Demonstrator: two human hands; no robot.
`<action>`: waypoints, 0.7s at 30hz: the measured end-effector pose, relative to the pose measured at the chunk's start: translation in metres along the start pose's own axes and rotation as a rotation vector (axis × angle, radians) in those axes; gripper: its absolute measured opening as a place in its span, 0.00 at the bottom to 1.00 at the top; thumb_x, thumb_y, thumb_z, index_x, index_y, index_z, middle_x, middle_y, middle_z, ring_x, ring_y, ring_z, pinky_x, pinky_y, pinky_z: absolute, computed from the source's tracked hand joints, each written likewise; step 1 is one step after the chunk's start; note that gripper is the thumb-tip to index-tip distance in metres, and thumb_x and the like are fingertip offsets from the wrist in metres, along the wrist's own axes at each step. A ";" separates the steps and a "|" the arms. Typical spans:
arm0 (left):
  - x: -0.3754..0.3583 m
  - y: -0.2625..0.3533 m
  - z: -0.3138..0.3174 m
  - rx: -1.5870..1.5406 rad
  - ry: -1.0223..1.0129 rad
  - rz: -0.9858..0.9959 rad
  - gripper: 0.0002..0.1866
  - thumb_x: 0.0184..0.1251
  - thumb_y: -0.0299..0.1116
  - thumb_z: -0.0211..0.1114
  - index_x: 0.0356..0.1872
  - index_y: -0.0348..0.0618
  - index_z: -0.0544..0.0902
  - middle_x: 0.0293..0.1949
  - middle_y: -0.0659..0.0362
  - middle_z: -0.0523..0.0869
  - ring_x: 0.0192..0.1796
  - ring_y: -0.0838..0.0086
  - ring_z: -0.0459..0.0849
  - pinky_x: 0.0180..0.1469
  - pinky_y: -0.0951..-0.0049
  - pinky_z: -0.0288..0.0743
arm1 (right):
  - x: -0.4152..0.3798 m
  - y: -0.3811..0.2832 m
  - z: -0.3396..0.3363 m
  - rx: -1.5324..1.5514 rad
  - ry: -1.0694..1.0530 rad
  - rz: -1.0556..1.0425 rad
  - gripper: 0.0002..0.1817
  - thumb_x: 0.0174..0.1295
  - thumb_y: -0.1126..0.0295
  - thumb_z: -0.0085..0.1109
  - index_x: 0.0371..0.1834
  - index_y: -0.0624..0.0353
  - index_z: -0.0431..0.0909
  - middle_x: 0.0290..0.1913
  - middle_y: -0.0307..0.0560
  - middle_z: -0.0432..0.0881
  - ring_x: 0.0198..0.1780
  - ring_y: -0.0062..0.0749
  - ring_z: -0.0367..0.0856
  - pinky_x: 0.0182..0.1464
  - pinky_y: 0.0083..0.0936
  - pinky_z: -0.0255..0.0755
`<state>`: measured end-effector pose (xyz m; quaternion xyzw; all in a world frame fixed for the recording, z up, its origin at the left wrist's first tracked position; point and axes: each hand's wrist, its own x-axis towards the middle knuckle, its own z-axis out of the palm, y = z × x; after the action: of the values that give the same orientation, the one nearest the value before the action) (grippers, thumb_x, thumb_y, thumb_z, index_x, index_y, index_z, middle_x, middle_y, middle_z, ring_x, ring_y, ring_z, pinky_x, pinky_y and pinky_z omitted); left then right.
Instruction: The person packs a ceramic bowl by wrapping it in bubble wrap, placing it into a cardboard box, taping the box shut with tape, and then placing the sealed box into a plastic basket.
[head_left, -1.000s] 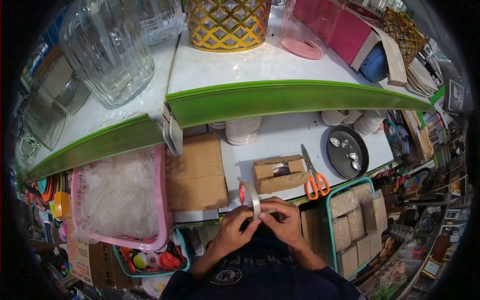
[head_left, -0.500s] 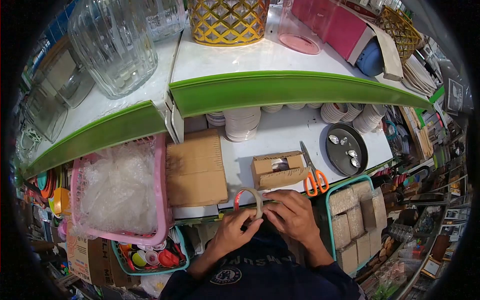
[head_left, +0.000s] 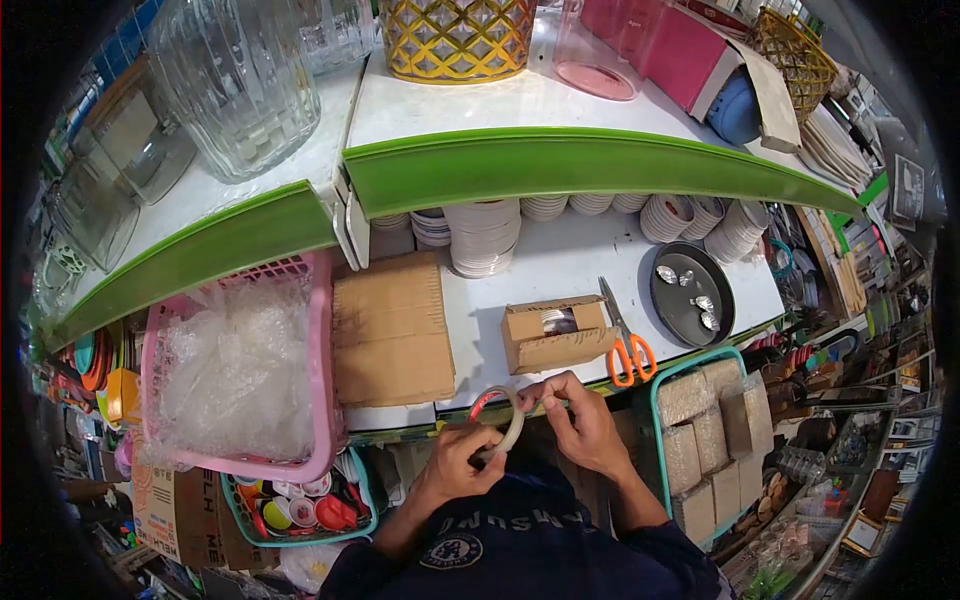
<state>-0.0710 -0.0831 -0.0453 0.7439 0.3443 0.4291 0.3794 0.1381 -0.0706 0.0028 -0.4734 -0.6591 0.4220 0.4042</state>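
Note:
My left hand (head_left: 462, 465) grips a roll of packing tape (head_left: 514, 428) low on its ring, in front of my chest. The roll stands on edge, with red print inside its core. At the upper right of the ring, my right hand (head_left: 585, 428) is closed in a pinch at the tape; a loose end between the fingertips is too small to make out. Just beyond the hands sits an open small cardboard box (head_left: 545, 350) with something white and dark inside. Scissors (head_left: 627, 345) with orange handles lie to its right.
A flat cardboard piece (head_left: 392, 330) lies beside a pink basket (head_left: 322, 400) of bubble wrap. A dark round pan (head_left: 688, 325) holds several foil-like pieces. A teal basket (head_left: 660, 450) of wrapped packs stands right. The green-edged shelf (head_left: 600, 160) overhangs the counter.
My right hand's fingers have drawn into a tighter pinch at the tape, and the hand has tilted upward. The left hand has closed more around the roll. The view has shifted slightly.

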 end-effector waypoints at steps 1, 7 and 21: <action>-0.002 -0.003 -0.001 0.005 -0.010 0.042 0.05 0.56 0.24 0.67 0.32 0.39 0.79 0.20 0.55 0.77 0.23 0.64 0.81 0.28 0.68 0.72 | -0.001 0.001 0.002 -0.001 -0.001 -0.001 0.05 0.71 0.73 0.54 0.42 0.62 0.71 0.40 0.53 0.84 0.44 0.48 0.84 0.47 0.34 0.76; 0.001 0.012 0.015 -0.540 0.117 -0.369 0.23 0.63 0.17 0.56 0.59 0.38 0.68 0.41 0.54 0.80 0.29 0.74 0.81 0.30 0.74 0.72 | -0.003 -0.005 0.009 -0.092 -0.038 -0.010 0.04 0.70 0.74 0.54 0.43 0.62 0.71 0.41 0.54 0.84 0.43 0.50 0.84 0.45 0.35 0.76; 0.008 0.014 0.019 -0.205 0.033 -0.349 0.23 0.74 0.30 0.59 0.65 0.38 0.63 0.42 0.48 0.84 0.44 0.65 0.84 0.46 0.69 0.76 | -0.012 -0.006 0.013 -0.210 -0.073 -0.054 0.05 0.68 0.74 0.57 0.42 0.62 0.73 0.36 0.57 0.79 0.39 0.56 0.80 0.42 0.42 0.73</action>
<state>-0.0484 -0.0879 -0.0366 0.6232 0.4287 0.4016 0.5163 0.1272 -0.0851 0.0024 -0.4795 -0.7266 0.3562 0.3395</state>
